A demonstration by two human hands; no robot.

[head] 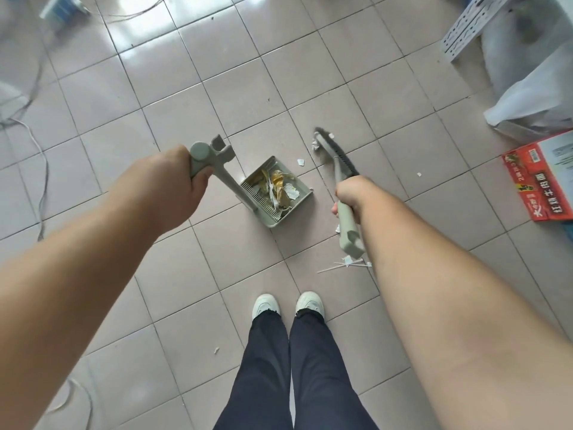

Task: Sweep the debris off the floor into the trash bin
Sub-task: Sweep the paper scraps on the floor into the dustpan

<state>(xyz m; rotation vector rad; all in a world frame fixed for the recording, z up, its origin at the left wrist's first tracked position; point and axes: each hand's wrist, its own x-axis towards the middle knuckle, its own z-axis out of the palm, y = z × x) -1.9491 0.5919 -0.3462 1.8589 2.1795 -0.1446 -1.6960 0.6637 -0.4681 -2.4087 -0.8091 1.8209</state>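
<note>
- Grey-green plastic dustpan (273,193) sits on the pale tiled floor (186,97) at the centre of the frame, holding torn yellow and white paper scraps (280,189).
- My left hand (175,184) is curled round the top of the dustpan's long upright handle (214,164), left of centre.
- My right hand (352,192) grips the grey-green hand brush (338,178), whose dark bristles touch a crumpled white scrap (315,146) just right of the pan.
- More white bits and thin sticks (347,263) lie below the brush, near my white shoes (286,305).
- At the right edge lies a red printed cardboard box (539,178).
</note>
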